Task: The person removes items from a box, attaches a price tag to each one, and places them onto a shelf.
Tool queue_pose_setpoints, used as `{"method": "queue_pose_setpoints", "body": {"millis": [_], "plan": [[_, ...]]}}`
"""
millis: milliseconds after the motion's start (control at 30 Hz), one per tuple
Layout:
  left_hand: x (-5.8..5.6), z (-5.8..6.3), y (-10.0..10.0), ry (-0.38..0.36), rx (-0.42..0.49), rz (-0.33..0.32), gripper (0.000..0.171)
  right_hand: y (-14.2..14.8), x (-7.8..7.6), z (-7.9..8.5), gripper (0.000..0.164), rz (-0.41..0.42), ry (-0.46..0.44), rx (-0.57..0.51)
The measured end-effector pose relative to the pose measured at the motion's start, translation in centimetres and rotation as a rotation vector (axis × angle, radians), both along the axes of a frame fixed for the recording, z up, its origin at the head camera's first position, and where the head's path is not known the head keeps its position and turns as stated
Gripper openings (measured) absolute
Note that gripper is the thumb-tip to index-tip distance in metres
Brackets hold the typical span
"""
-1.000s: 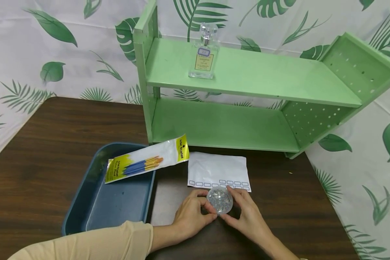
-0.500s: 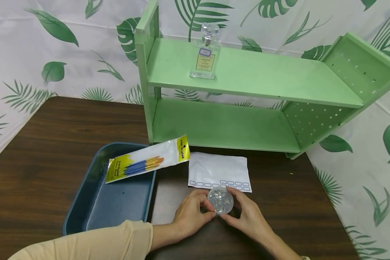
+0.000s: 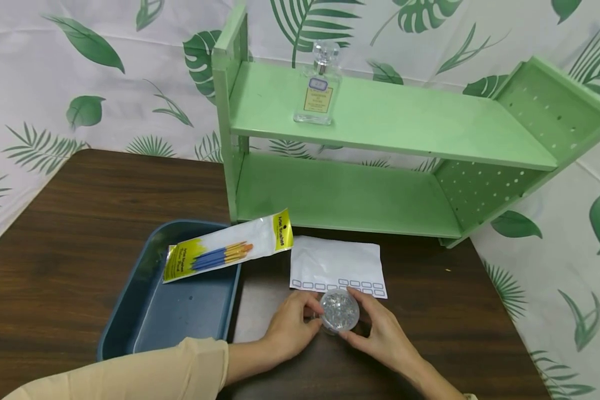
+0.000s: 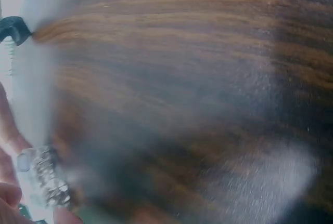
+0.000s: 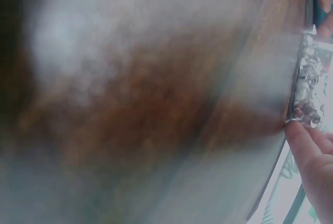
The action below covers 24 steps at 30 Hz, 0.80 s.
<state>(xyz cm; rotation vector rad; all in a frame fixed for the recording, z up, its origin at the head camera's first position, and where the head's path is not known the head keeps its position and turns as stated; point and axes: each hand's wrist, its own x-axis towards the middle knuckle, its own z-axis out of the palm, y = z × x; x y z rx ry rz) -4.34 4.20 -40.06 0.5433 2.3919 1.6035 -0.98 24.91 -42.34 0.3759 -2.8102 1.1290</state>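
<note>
In the head view, a small round clear jar point(image 3: 339, 310) with shiny silver bits inside is held close to the tabletop. My right hand point(image 3: 385, 332) grips its right side, index finger at the far rim and thumb at the near rim. At the left side, the curled fingers and thumb of my left hand point(image 3: 292, 325) pinch the edge. Both wrist views catch the jar side-on at the frame edge, its silver pieces point(image 4: 49, 180) loosely heaped. Just beyond the jar lies a white paper point(image 3: 335, 262) printed with rows of small blue-outlined label boxes.
A blue tray point(image 3: 180, 316) stands on the left, with a pack of artist brushes point(image 3: 225, 247) lying across its far right corner. Behind, a green two-tier shelf point(image 3: 390, 119) carries a glass perfume bottle point(image 3: 318, 91). The dark wooden table point(image 3: 55, 239) extends leftward.
My left thumb and fingers have shifted from the jar's near rim to its left side. The right hand keeps its hold, and the jar barely moves.
</note>
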Motion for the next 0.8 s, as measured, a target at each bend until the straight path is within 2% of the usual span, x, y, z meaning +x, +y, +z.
{"method": "queue_pose_setpoints", "body": {"millis": [233, 333, 467, 567, 667, 800], "plan": [[-0.7, 3.0, -1.7, -0.103, 0.107, -0.024, 0.015, 0.2, -0.1, -0.1, 0.071, 0.015, -0.017, -0.026], [-1.3, 4.8, -2.6, -0.144, 0.158, 0.004, 0.016, 0.3, -0.2, -0.2, 0.071, 0.025, -0.010, -0.037], [-2.4, 7.0, -4.1, -0.182, 0.243, 0.112, 0.020, 0.5, -0.4, -0.3, 0.070, 0.030, 0.001, -0.030], [-3.7, 8.4, -5.5, -0.179, 0.288, 0.191, 0.023, 0.5, -0.4, -0.3, 0.070, 0.030, -0.016, -0.033], [-5.1, 9.4, -7.4, -0.138, 0.315, 0.263, 0.027, 0.5, -0.5, -0.2, 0.071, 0.029, -0.043, -0.046], [-7.1, 10.1, -9.6, -0.042, 0.374, 0.382, 0.032, 0.5, -0.5, -0.1, 0.072, 0.029, -0.050, -0.041]]}}
